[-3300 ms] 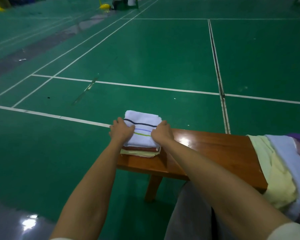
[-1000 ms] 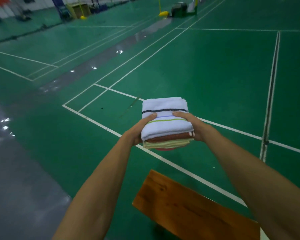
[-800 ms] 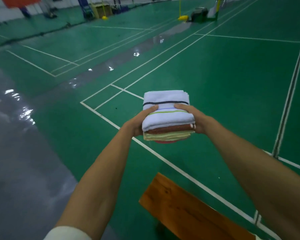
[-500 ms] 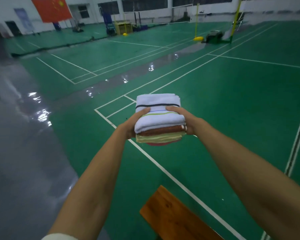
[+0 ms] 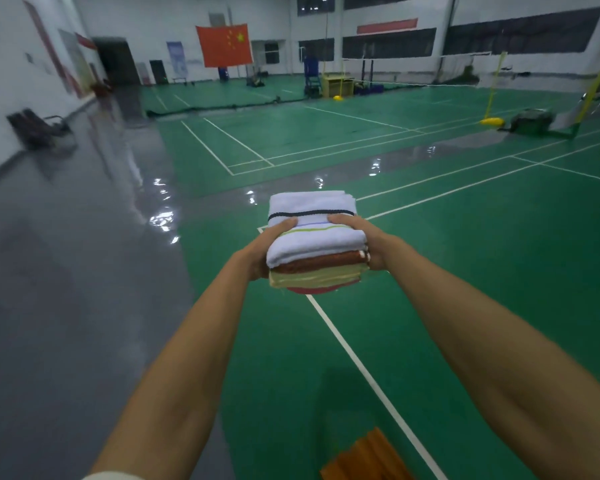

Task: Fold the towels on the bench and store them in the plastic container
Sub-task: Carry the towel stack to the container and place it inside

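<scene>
Between the two outstretched arms, a stack of folded towels (image 5: 317, 244) held in the air above the green court floor (image 5: 465, 271), left hand (image 5: 262, 251) and right hand (image 5: 368, 242) clamping its sides, thumbs over the white striped top towel, remaining fingers hidden underneath, bench (image 5: 364, 459) corner well below the fingers

Both arms reach straight out, the left hand (image 5: 267, 251) and right hand (image 5: 364, 237) clasping a stack of folded towels (image 5: 317, 244) from either side, thumbs on top. A white striped towel (image 5: 312, 220) crowns brown, yellow and red layers. Below, a corner of the wooden bench (image 5: 364, 459) shows over green court floor (image 5: 465, 271).
</scene>
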